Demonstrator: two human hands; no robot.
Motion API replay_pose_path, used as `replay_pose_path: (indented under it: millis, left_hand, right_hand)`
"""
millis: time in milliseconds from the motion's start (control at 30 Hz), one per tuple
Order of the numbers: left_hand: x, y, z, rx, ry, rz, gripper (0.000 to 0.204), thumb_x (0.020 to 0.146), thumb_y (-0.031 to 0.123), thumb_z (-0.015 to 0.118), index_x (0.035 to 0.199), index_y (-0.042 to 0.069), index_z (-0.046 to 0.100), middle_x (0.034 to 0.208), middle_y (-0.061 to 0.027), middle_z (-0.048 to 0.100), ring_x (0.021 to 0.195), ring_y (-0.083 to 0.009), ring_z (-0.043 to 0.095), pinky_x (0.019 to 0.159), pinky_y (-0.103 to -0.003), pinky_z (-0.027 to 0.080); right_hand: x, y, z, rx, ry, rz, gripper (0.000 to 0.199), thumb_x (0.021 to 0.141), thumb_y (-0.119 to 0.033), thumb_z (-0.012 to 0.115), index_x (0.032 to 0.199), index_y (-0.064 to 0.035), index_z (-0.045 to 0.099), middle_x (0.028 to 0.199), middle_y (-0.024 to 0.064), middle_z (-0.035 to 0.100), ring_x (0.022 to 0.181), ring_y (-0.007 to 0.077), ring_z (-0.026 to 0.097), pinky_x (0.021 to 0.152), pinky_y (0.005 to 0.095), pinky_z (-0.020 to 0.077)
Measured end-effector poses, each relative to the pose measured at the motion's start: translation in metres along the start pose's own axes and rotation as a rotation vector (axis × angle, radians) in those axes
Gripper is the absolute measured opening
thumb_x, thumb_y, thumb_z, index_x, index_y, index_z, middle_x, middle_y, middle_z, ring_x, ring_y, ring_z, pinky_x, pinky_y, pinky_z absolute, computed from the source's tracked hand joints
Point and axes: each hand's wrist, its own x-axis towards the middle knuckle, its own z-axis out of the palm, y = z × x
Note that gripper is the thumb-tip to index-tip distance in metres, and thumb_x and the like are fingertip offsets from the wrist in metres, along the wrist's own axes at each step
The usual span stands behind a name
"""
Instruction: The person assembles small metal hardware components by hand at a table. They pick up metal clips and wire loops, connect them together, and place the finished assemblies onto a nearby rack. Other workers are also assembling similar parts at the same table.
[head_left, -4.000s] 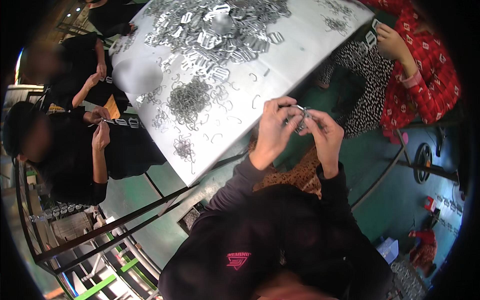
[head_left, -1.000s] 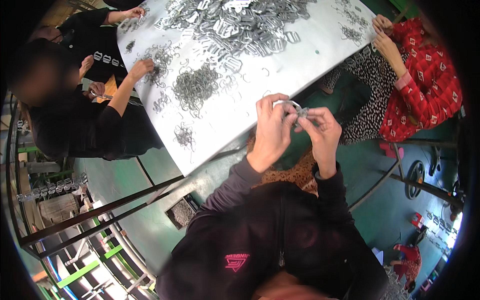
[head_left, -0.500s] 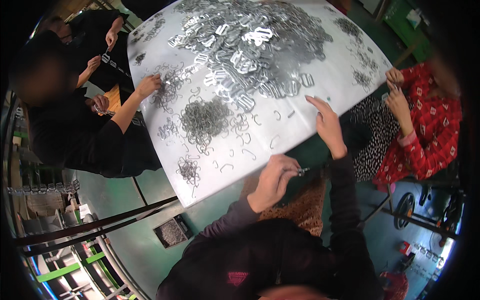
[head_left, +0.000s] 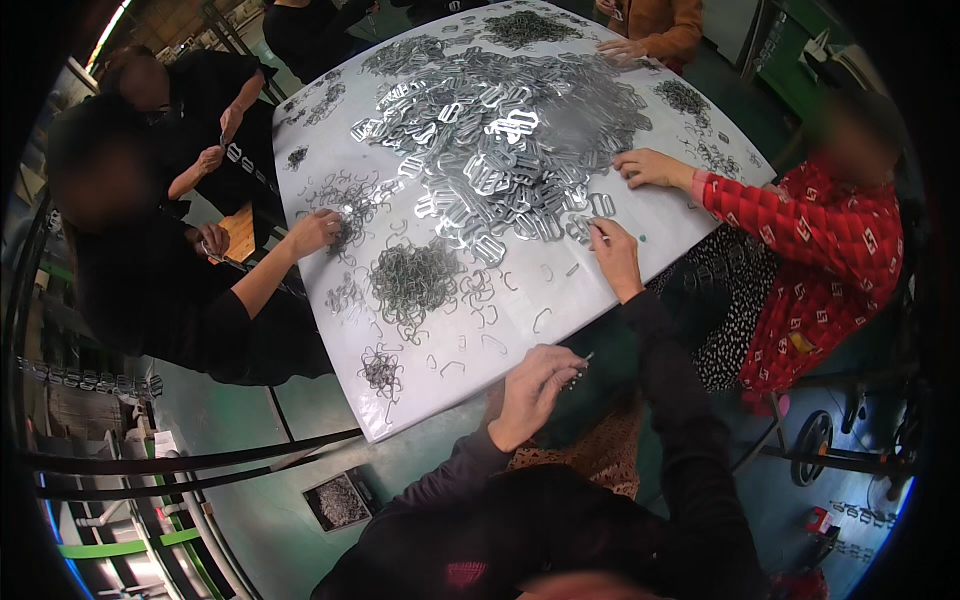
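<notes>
Left hand [head_left: 535,385] pinched on a small metal piece [head_left: 580,368]; right hand [head_left: 615,255], fingers together at the buckle heap [head_left: 500,140], could scatter buckles off the surface [head_left: 400,400].

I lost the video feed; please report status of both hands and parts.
Left hand pinching small metal piece at table edge. Right hand reaching onto buckle pile. Co-worker's hand close beside.

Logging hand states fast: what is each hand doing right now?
Left hand: closed on a small metal piece at the table edge.
Right hand: reaching into the pile of metal buckles, fingers on one; grip cannot be told.
</notes>
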Motion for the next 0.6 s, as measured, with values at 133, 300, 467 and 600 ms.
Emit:
replay_pose_path:
  millis: [133,300,467,600]
  left_hand:
    - [0.001,0.001,0.005,0.006,0.019,0.006,0.011,0.083,-0.002,0.063,0.094,-0.001,0.064,0.092,-0.0105,0.065,0.083,-0.0232,0.062,0.073,-0.031,0.049]
    - [0.001,0.000,0.013,0.057,0.005,0.030,0.008,0.084,-0.002,0.063,0.092,0.000,0.062,0.088,-0.0096,0.065,0.081,-0.0215,0.062,0.072,-0.030,0.048]
    - [0.002,0.004,0.016,0.086,0.020,0.086,0.010,0.082,0.000,0.065,0.092,0.002,0.062,0.085,-0.0088,0.063,0.079,-0.0239,0.060,0.073,-0.032,0.046]
    - [0.000,0.000,0.012,0.112,0.074,0.131,0.012,0.081,0.001,0.067,0.091,0.004,0.062,0.083,-0.0071,0.063,0.077,-0.0246,0.059,0.074,-0.033,0.045]
  right_hand:
    - [-0.068,-0.061,-0.021,0.978,0.098,0.299,0.009,0.093,0.000,0.052,0.098,0.0036,0.058,0.096,0.0114,0.065,0.087,0.0163,0.066,0.077,0.0334,0.0571]
    - [-0.156,-0.116,-0.051,0.878,0.064,0.203,0.011,0.091,0.002,0.057,0.101,0.0057,0.058,0.094,0.0082,0.064,0.084,0.0122,0.062,0.077,0.0271,0.0531]
    - [-0.175,-0.135,-0.053,0.762,0.186,0.168,0.015,0.087,0.006,0.060,0.102,0.0059,0.060,0.088,0.0050,0.062,0.075,0.0075,0.055,0.069,0.0198,0.0448]
    - [-0.171,-0.133,-0.050,0.793,0.167,0.205,0.019,0.085,0.009,0.061,0.104,0.0064,0.059,0.088,0.0074,0.063,0.073,0.0090,0.056,0.065,0.0209,0.0457]
